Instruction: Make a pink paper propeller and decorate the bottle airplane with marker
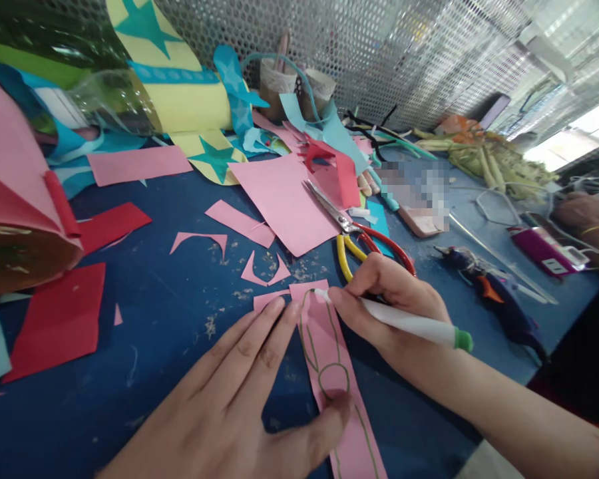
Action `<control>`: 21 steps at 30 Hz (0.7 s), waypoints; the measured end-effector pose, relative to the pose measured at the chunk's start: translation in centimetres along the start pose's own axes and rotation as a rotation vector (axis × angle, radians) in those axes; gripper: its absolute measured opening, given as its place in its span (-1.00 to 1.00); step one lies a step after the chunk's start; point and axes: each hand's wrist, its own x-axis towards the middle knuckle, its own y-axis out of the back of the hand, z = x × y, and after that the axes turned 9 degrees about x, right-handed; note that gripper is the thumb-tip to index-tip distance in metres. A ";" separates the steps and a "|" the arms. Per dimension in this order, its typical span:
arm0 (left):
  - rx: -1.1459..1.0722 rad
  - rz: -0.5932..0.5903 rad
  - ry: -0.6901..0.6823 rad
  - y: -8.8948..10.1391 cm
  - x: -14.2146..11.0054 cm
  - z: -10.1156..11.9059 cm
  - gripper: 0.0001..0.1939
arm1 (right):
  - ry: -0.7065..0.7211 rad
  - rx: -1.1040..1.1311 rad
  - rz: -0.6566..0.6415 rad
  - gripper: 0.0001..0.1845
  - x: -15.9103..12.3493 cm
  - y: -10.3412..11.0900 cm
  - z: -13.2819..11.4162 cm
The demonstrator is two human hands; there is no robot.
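A pink paper strip (315, 332) lies on the blue table, with green outlines and a circle drawn on it. My left hand (239, 392) is spread flat, fingertips at the strip's left edge and thumb pressing on its lower part. In my right hand (402, 299) is a white marker with a green end (414, 322), its tip touching the strip near the top. Just beyond that hand lie scissors (347, 226) with yellow and red handles, blades resting on a large pink sheet (284, 199). Small pink offcuts (198, 236) are scattered about.
A bottle wrapped in yellow paper (187, 106) lies at the back left, near red paper pieces (62, 319). On the right are a glue gun (499, 299), a purple box-shaped device (544, 249) and another person's hand (586, 216). A perforated metal panel (379, 60) stands behind.
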 end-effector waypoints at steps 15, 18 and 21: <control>0.035 0.017 -0.090 0.1 0.2 -0.9 -0.47 | -0.041 0.078 0.035 -0.68 -0.1 0.4 -0.1; 0.033 0.013 -0.087 0.2 0.3 -0.8 -0.48 | -0.053 0.096 0.042 -0.69 -0.2 0.5 0.0; 0.038 0.015 -0.063 0.1 0.3 -0.8 -0.45 | -0.068 0.097 0.046 -0.70 -0.2 0.6 -0.2</control>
